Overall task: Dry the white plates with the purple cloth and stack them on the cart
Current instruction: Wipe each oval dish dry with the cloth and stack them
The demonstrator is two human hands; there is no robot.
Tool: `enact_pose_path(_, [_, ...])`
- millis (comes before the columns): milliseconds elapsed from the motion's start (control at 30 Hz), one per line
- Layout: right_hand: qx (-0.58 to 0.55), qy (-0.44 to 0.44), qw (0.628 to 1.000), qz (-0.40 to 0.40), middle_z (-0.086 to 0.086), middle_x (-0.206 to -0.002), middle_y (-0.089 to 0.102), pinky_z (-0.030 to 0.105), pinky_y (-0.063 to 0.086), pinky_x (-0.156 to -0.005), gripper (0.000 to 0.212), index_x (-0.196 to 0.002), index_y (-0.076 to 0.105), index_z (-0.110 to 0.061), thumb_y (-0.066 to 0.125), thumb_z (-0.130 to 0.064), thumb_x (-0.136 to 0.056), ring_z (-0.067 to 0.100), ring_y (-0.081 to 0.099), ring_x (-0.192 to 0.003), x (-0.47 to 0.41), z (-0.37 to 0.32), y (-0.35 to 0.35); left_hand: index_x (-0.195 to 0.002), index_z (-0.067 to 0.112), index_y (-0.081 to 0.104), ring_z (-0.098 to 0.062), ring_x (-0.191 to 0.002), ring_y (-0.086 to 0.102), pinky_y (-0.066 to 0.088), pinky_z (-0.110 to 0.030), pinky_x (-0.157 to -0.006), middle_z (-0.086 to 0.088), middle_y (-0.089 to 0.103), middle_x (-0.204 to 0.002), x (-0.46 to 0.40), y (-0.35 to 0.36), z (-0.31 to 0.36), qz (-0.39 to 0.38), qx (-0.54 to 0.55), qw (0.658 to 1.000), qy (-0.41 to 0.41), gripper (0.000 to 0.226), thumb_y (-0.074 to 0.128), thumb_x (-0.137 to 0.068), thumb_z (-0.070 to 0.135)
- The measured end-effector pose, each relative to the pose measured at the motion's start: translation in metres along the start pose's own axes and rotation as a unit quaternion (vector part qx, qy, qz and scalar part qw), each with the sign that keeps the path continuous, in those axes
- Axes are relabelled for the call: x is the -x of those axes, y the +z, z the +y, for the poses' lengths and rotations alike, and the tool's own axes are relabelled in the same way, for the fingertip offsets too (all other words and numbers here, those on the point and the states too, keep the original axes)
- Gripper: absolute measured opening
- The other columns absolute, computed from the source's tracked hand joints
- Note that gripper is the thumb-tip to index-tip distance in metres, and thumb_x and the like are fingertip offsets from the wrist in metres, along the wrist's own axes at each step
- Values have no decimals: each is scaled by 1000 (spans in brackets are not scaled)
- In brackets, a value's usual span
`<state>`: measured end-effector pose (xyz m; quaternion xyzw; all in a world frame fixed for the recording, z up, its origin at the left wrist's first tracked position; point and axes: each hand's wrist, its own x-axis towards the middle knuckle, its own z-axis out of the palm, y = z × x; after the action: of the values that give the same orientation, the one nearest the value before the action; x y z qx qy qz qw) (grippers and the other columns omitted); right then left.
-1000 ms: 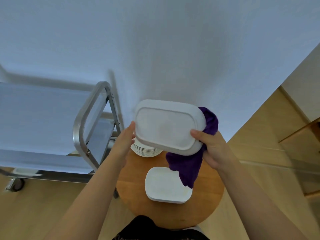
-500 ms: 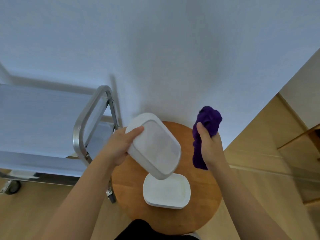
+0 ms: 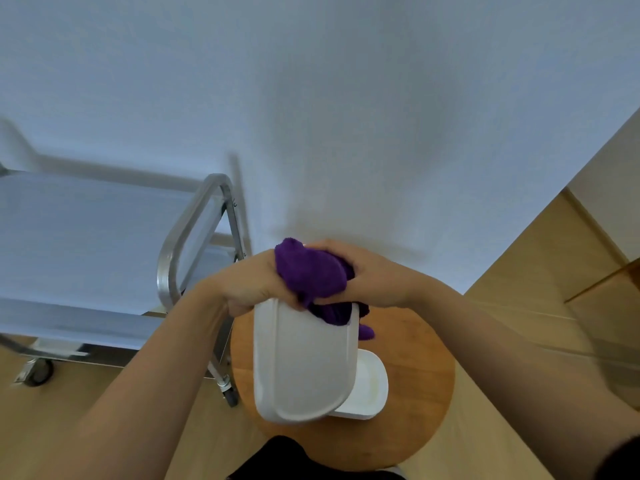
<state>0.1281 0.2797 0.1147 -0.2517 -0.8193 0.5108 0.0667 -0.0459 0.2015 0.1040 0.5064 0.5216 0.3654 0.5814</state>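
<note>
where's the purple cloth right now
In the head view the purple cloth is bunched just above centre, gripped by the right hand against the top edge of the held white plate.

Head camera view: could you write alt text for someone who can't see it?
A person's left hand holds a white rectangular plate tilted above a round wooden table while the right hand presses a purple cloth against its top edge. Another white plate lies on the table; a metal cart stands left.
</note>
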Motion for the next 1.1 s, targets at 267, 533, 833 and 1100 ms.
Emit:
enact_pose_path(267, [-218,-7,967,128,-7,-97,69,23,53,-76,40,-109,57,-21,72,-4,-76,11,66,-91,15,15,10,-83,2,70,-27,-75,69,58,-34,-62,-15,70,-83,8,-7,0,44,108,993,17,46,76,-38,12])
enact_pose_path(533, [-288,3,947,143,-6,-93,71,23,52,-71,38,-106,59,-21,74,-18,-72,14,68,-89,40,32,19,-84,-2,62,-25,-65,69,57,-31,-53,-11,70,-72,5,-3,-1,156,242,954,81,53,71,-34,11])
enact_pose_path(833, [-388,80,809,434,4,-100,69,31,54,-73,35,-108,59,-17,75,-22,-77,20,66,-90,33,36,30,-105,1,63,-29,-87,65,56,-40,-78,-15,68,-97,-16,21,-18,305,397,862,81,52,61,-53,3])
enact_pose_path(1100, [-428,130,748,491,2,-98,68,45,54,-78,31,-106,57,-22,72,-25,-80,23,65,-88,25,43,32,-123,2,56,-27,-100,65,57,-35,-74,-14,67,-110,-22,39,-29,323,393,857,81,57,74,-70,13])
